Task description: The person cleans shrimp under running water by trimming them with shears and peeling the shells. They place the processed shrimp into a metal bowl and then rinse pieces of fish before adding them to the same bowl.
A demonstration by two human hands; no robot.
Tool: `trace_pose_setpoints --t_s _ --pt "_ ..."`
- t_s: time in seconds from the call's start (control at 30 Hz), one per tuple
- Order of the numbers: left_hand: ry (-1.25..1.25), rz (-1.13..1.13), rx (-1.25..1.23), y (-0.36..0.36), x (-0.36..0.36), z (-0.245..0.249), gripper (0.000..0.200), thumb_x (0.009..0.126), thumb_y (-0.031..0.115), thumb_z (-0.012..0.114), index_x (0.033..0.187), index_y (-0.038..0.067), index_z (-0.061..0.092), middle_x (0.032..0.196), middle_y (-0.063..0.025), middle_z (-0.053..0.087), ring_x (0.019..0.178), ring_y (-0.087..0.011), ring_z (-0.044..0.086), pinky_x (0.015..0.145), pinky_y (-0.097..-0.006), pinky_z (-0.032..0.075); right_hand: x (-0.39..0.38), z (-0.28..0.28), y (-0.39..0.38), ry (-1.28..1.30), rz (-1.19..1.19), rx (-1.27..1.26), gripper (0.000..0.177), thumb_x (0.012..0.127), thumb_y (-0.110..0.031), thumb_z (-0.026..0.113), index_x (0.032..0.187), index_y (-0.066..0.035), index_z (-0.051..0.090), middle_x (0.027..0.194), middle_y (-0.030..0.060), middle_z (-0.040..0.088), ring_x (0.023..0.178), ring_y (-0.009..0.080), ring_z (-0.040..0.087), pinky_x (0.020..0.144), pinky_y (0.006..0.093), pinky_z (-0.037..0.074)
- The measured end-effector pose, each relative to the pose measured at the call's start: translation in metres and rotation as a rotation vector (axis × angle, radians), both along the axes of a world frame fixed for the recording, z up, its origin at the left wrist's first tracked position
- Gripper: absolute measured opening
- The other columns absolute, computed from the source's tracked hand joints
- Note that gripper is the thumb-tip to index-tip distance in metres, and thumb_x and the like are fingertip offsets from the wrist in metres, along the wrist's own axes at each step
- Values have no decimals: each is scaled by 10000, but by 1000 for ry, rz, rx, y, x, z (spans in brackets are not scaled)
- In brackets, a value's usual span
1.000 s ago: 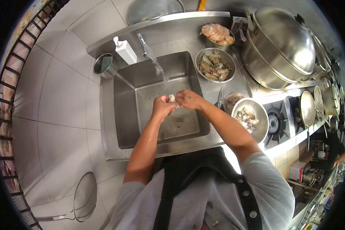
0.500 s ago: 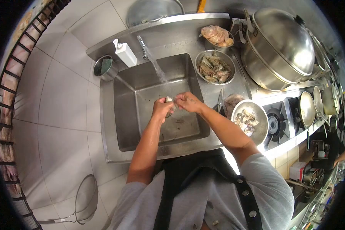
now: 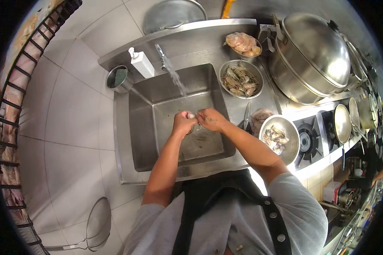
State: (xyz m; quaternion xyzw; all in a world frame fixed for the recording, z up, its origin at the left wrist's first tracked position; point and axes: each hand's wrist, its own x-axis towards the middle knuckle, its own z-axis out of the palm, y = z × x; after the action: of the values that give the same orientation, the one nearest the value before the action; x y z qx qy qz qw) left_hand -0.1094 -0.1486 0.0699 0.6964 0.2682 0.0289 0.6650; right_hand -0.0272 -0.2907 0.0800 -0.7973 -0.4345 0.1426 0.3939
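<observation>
Over the sink (image 3: 138, 140), my left hand (image 3: 184, 123) is closed on a small pale shrimp (image 3: 191, 115), mostly hidden by the fingers. My right hand (image 3: 211, 119) meets it from the right, its fingertips pinched at the shrimp's end. Water runs from the faucet (image 3: 159, 50) into the sink beyond both hands. On the counter to the right stands a metal bowl of whole shrimp (image 3: 241, 79). Closer to my right forearm, another bowl (image 3: 290, 146) holds shrimp heads and shells (image 3: 275, 138). Between these bowls lies a pair of scissors (image 3: 247, 115).
A white soap bottle (image 3: 142, 63) and a metal cup with a green scouring pad (image 3: 120, 78) stand at the sink's back left. Behind the shrimp is a bowl of raw meat (image 3: 243, 44). A large steamer pot (image 3: 312, 59) and gas burner (image 3: 305, 140) lie right.
My hands have come closer together around the shrimp, the right fingers now tucked against the left. The whole view has shifted slightly, and the water keeps running.
</observation>
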Motion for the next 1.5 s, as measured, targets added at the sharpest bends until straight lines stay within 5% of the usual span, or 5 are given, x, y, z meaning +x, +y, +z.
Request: trace_pose_setpoints --t_s 0.17,0.47,0.73,1.07,1.5 --pt "1 -43 166 0 2 1 174 653 23 676 818 -1 625 697 -3 591 598 -67 496 516 -258 402 3 6 -4 31 26 -45 194 859 -176 536 792 0 585 755 241 592 736 448 557 665 477 435" --pt "29 2 4 0 2 -4 250 672 10 651 921 -7 639 736 -12 610 591 -73 524 527 -231 415 4 3 0 111 -86 -30 258 855 -217 534 735 -2 610 710 226 580 699 408 564 646 456 434" --pt "-225 195 39 -3 6 -15 233 694 -26 676 911 -11 595 784 -19 624 673 -80 569 617 -224 455 7 -7 17 23 -275 80 221 832 -189 554 728 -1 603 643 216 572 648 417 565 624 450 453" --pt "-376 338 200 24 34 -12 185 738 -34 676 898 -19 585 805 -46 640 712 -101 598 635 -238 483 28 11 53 -144 -189 128 224 814 -194 554 719 7 585 684 236 584 665 438 557 610 479 452" --pt "-462 412 -386 93 97 -49 226 793 -49 560 1014 3 566 928 -110 648 735 -172 623 668 -304 533 98 -8 116 555 -632 298 332 814 -255 520 631 1 629 515 124 578 450 195 564 495 354 455"
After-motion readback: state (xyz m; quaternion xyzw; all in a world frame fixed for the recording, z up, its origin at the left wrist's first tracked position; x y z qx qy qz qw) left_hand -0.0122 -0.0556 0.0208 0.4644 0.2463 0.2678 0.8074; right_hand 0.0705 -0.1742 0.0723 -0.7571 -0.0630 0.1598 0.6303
